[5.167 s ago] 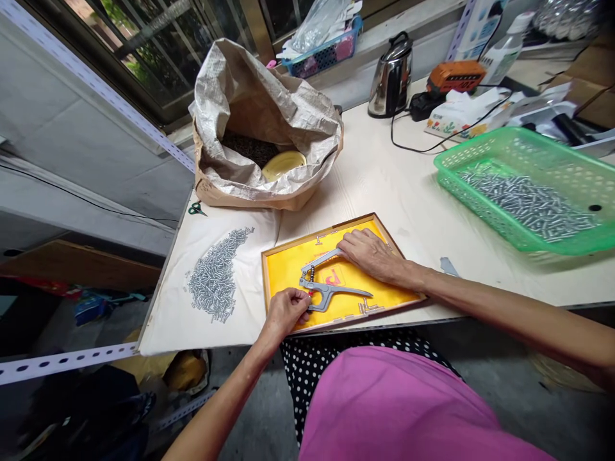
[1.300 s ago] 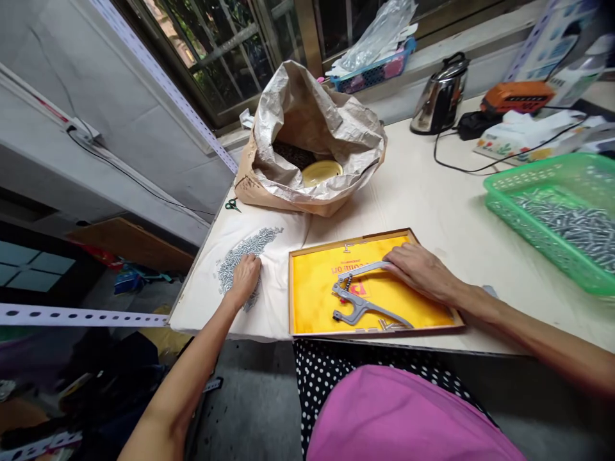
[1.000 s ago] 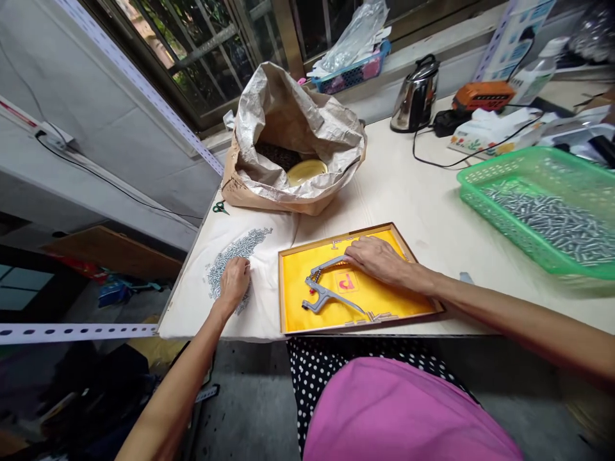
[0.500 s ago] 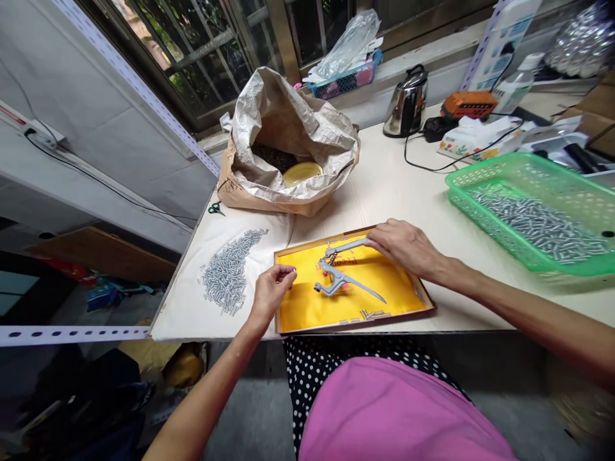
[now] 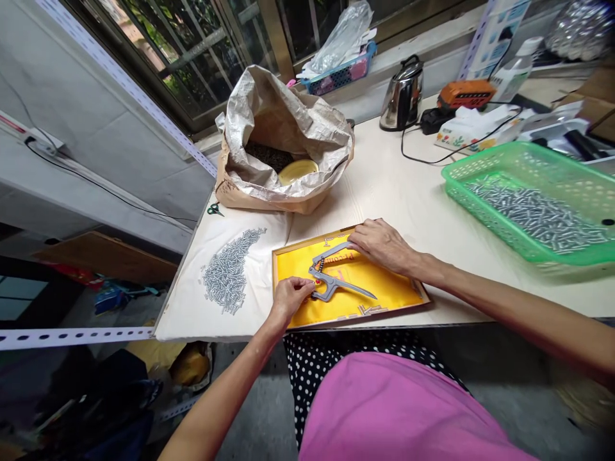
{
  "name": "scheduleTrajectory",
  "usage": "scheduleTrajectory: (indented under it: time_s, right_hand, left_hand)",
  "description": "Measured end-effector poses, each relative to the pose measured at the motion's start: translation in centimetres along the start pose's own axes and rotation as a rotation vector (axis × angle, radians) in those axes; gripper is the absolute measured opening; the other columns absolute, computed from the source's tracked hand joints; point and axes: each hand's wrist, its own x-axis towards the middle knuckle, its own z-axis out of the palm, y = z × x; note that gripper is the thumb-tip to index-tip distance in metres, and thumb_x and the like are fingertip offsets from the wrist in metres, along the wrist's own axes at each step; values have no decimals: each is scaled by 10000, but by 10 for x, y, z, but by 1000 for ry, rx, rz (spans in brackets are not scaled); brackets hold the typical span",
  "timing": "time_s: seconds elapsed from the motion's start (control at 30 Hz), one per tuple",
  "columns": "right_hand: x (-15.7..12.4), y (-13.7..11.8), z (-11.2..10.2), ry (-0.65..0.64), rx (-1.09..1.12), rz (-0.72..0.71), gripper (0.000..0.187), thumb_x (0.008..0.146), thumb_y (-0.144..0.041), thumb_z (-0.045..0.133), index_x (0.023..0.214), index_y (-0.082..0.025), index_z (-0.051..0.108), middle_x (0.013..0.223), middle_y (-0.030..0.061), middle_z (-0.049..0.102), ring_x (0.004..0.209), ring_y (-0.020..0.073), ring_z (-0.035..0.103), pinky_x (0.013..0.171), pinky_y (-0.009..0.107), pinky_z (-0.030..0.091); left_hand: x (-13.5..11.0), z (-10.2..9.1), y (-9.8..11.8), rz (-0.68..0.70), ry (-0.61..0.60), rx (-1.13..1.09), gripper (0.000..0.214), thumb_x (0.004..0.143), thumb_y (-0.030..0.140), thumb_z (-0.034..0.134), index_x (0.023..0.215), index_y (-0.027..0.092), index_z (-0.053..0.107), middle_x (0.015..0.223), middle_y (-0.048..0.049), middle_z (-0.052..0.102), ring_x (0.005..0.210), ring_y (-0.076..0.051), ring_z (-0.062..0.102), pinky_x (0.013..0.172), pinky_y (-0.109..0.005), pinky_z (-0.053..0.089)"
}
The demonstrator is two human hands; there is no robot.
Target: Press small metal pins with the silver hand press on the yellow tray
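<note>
A grey metal hand press lies on a yellow-lined wooden tray at the table's front edge. My right hand is closed over the press's upper handle. My left hand is pinched at the jaw end of the press, fingers together on a small piece too tiny to name. A heap of small silver metal parts lies on a white cloth left of the tray.
A crumpled paper sack with dark parts and a yellow bowl stands behind the tray. A green basket of silver parts sits at right. A kettle, cables, tissues and small scissors lie further back.
My left hand left the silver heap on the cloth, came right with its fingers pinched, and now sits at the press's jaw. My right hand stayed on the handle.
</note>
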Motion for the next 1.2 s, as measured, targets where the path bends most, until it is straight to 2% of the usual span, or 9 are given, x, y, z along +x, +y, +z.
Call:
scheduleTrajectory:
  time_s: [0.2,0.47,0.6,0.67,0.8,0.87,1.0,1.2]
  right_hand:
    - [3,3,7,-20,26,17,378,1043,-421,370,921,-199,651,913,81,684,865,235,502,754,352,296]
    - [8,7,24,-36,125,32,361,1042,-417,370,962,-206,652,962,80,672,922,240,498,798,355,310]
    - [6,4,29,-70,206,58,361,1048,-391,338,1115,-187,627,1046,100,652,981,249,498,841,361,345]
    - [2,-1,28,-109,239,60,427,1026,-460,378,1244,-154,582,1113,132,626,1020,268,490,861,375,360]
    - [-12,-15,25,-236,230,51,920,831,-775,503,1464,-113,421,1169,191,575,1009,330,480,859,446,380]
    - [-18,-21,24,-276,237,44,1075,750,-829,541,1532,-123,329,1196,204,556,1019,352,474,872,484,380]
    - [-26,-29,22,-306,257,50,1109,720,-741,637,1569,-139,254,1257,214,524,1083,377,452,946,548,347]
    - [-27,-32,21,-285,254,61,975,765,-611,649,1507,-62,334,1260,232,528,1108,380,440,973,564,338]
  left_hand:
    - [-2,0,9,-151,-106,-27,199,762,240,779,657,126,656,502,-2,644,432,-87,568,496,-192,479]
    - [3,-3,21,-308,-233,55,175,810,218,760,717,117,652,531,-50,688,489,-133,674,497,-187,534]
    - [4,-2,26,-345,-228,89,170,834,156,722,692,118,636,509,-48,678,481,-136,674,494,-187,536]
    - [4,-2,28,-357,-217,101,161,840,140,713,701,116,635,503,-42,674,471,-132,668,493,-185,538]
    - [4,-1,29,-384,-221,137,155,824,166,745,727,111,638,502,-39,672,466,-136,668,497,-188,541]
    - [5,-2,28,-387,-230,154,153,834,170,734,730,111,640,503,-40,673,476,-139,674,507,-191,542]
    - [5,-2,27,-386,-227,173,147,843,160,720,729,114,639,499,-35,669,501,-146,686,528,-199,548]
    - [1,1,36,-398,-236,214,182,913,84,595,735,116,616,467,-20,647,429,-107,633,505,-182,532]
